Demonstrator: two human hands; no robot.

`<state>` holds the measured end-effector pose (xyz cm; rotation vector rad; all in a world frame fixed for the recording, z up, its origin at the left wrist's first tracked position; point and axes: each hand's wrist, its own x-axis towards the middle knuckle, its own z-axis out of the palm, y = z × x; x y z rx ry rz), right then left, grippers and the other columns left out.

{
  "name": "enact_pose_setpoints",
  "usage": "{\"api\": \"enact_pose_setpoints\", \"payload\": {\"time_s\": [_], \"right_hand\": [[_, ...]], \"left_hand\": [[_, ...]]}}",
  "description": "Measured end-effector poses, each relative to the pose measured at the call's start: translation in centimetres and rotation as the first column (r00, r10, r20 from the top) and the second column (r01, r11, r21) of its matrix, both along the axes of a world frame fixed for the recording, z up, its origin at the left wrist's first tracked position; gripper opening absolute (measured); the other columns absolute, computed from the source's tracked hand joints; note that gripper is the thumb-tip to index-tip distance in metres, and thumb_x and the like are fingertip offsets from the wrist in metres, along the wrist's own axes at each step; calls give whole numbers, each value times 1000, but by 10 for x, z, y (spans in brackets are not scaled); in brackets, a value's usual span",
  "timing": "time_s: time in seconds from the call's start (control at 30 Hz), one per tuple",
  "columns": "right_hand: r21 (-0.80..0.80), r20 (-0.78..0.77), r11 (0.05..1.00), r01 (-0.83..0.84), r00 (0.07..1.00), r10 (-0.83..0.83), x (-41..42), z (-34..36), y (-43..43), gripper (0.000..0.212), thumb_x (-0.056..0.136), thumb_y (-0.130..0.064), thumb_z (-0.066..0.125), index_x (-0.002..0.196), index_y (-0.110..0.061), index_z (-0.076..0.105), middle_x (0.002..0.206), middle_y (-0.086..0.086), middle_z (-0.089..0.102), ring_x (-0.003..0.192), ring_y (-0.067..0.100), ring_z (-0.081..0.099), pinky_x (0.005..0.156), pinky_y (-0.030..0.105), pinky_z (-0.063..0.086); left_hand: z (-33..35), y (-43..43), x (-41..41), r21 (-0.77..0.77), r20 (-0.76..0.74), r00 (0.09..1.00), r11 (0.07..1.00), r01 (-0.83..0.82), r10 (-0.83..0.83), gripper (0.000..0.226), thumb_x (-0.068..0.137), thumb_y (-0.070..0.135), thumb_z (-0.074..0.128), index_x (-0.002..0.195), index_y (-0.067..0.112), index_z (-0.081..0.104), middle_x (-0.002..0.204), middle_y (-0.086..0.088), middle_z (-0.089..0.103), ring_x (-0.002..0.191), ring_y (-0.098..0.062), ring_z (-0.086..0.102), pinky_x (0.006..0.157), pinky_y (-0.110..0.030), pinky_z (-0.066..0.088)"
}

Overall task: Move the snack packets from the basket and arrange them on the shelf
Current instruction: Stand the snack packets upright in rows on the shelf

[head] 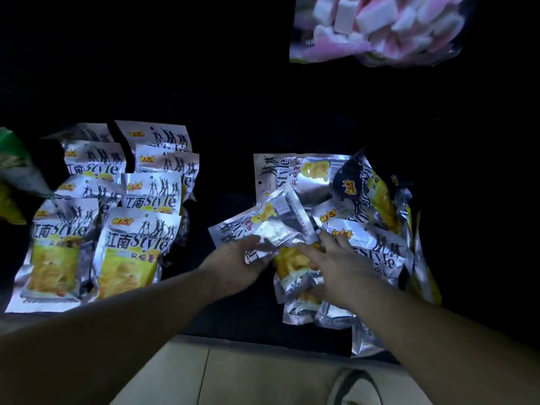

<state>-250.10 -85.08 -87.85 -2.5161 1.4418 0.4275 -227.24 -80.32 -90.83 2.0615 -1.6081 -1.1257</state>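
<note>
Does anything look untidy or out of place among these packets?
Yes. The packets on the right lie in a loose heap, overlapping and turned every way, some face down, unlike the neat upright rows on the left.

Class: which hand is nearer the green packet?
Left. The left hand, gripping a silver packet, is right of the green packet, beyond the rows; the right hand rests farther right on the pile.

light: very dim | surroundings: black | floor (187, 375): pale, perhaps tiled
</note>
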Motion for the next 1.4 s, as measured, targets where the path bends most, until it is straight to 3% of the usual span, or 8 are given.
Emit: {"api": "enact_pose_setpoints", "payload": {"time_s": [0.23,0.47,0.73,0.83,1.07,1.17,1.3,1.4], "right_hand": [[16,16,1000,-3,1000,3,-9,-2,-9,95,83,-29,76,150,-57,15,159,-7,20,144,22,21,94,43,52],[390,138,907,162,963,-231,-13,16,-27,80,76,-73,68,147,-62,31,167,-13,10,154,19,2,122,50,20],[120,-3,982,145,989,-146,37,25,-17,59,86,-75,48,134,-41,57,136,3,36,126,28,46,94,41,50],[65,158,984,168,972,-176,58,31,-12,50,84,-73,56,117,-36,57,129,-1,44,119,24,52,87,40,52],[79,795,985,151,587,-154,109,90,-14,50,70,-47,88,99,-28,53,115,-11,50,96,5,53,78,22,45],[249,833,966,72,493,-251,127,100,-6,52,64,-44,91,96,-33,52,109,-12,59,103,6,58,80,30,50],[295,845,950,101,437,-309,141,88,-4,19,89,-15,72,89,-22,54,78,-5,62,68,11,58,65,27,47],[407,793,876,259,375,-480,141,84,-11,11,96,-16,67,96,-23,59,88,-8,65,85,10,63,67,25,45]], "left_hand": [[-6,-2,24,105,383,924,992,-63,18,86,81,62,68,154,45,25,156,-9,28,133,-35,45,95,-42,52],[-15,-6,16,48,-67,907,909,-413,416,65,79,20,80,137,31,53,116,0,61,79,-7,59,64,-24,52],[48,-7,36,-264,-223,883,846,-464,414,26,92,-1,50,105,19,61,90,5,66,67,-10,57,56,-21,46],[85,-7,44,-338,-318,863,804,-490,392,31,93,-7,47,110,15,62,87,11,63,68,-1,56,54,-9,43],[151,-10,68,-334,-556,729,695,-637,400,37,89,-10,57,107,22,57,92,-5,60,67,-30,69,60,-43,64],[163,-5,56,-216,-656,610,663,-717,446,30,88,-11,61,99,15,52,88,-9,60,68,-22,69,59,-41,64],[151,-4,57,-139,-724,535,668,-731,435,24,90,-3,67,105,8,52,100,-16,58,79,-32,73,68,-40,65],[135,-2,72,-108,-727,521,676,-729,446,9,99,6,58,107,8,54,95,-10,58,74,-25,69,73,-41,63]]}}
